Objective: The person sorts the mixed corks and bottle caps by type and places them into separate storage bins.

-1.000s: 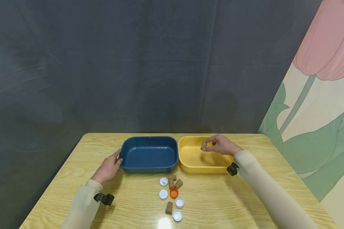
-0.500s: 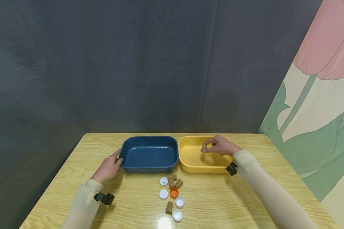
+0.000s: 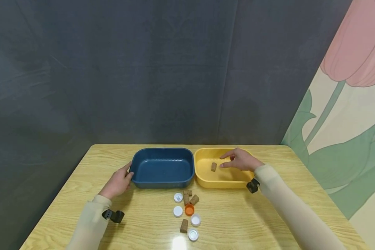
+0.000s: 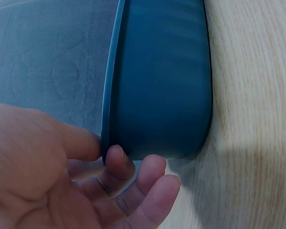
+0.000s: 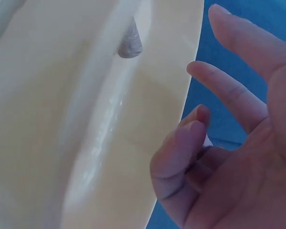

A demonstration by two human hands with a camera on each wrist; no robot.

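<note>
A cork (image 3: 214,167) lies inside the yellow bin (image 3: 223,185), toward its left part; the right wrist view also shows this cork (image 5: 130,42). Over that bin my right hand (image 3: 242,160) is spread, thumb and index finger apart and holding nothing. Its ring and little fingers are curled in the right wrist view. My left hand (image 3: 117,181) grips the left end of the dark blue bin (image 3: 163,185), beside the yellow one. Up close, the thumb and fingers of this hand (image 4: 38,167) pinch the rim at a corner of the blue bin (image 4: 162,81).
In front of the bins lie several corks (image 3: 194,199), several white caps (image 3: 178,211) and an orange cap (image 3: 189,209) on the wooden table (image 3: 237,222). One cork (image 3: 184,226) sits nearer the front. A dark curtain (image 3: 162,76) hangs behind the table.
The right thumb and fingers have parted and let go of the cork, which dropped into the yellow bin. The left hand has stayed at the blue bin.
</note>
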